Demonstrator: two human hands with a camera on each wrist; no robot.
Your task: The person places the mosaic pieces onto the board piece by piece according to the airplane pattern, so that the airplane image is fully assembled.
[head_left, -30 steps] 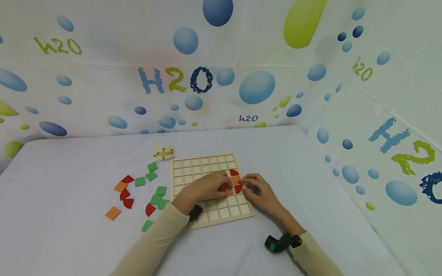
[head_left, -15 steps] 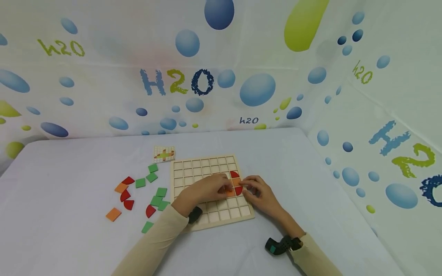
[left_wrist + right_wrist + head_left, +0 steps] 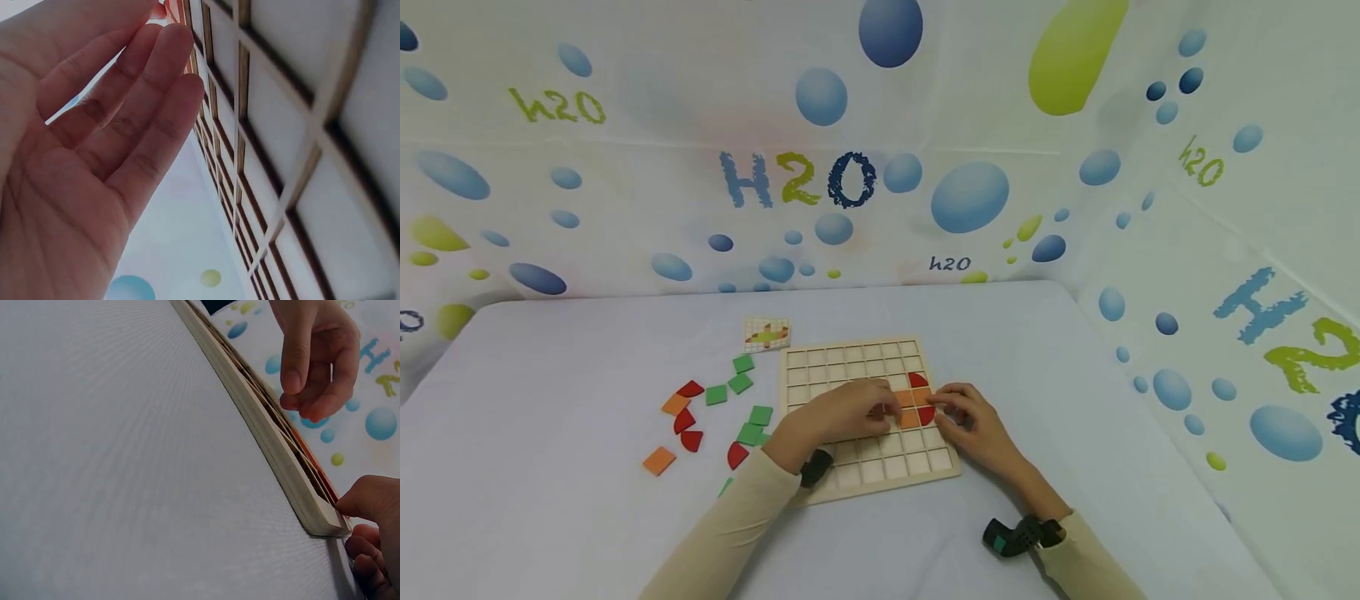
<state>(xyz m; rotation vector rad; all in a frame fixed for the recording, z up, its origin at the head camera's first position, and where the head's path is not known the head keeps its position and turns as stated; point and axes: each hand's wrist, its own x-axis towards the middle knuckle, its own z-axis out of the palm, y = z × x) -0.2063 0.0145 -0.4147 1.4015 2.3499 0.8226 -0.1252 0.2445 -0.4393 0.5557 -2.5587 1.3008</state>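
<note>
A wooden grid board [image 3: 891, 488] lies on the table. Near its right side sit a few flat orange square tiles [image 3: 909, 419], with a red quarter-round tile [image 3: 918, 380] behind them and another red tile [image 3: 927, 416] in front. Over the board's middle, just left of the orange tiles, hovers my left hand [image 3: 850, 408]; its fingers bend loosely with nothing between them. My right hand [image 3: 973, 423] stays at the board's right edge, index fingertip by the rightmost orange tile. In the right wrist view its thumb [image 3: 362, 500] touches the rim near a corner.
A small pattern card [image 3: 767, 335] lies behind the board's far left corner. Left of the board are scattered green tiles [image 3: 717, 395], red quarter-round tiles [image 3: 691, 441] and orange tiles [image 3: 659, 461]. A patterned cloth wall [image 3: 880, 108] stands behind the table.
My left hand has drawn back slightly to the left, and the orange tiles its fingers partly covered now show. The right hand keeps its place at the board's edge. The head view has shifted slightly.
</note>
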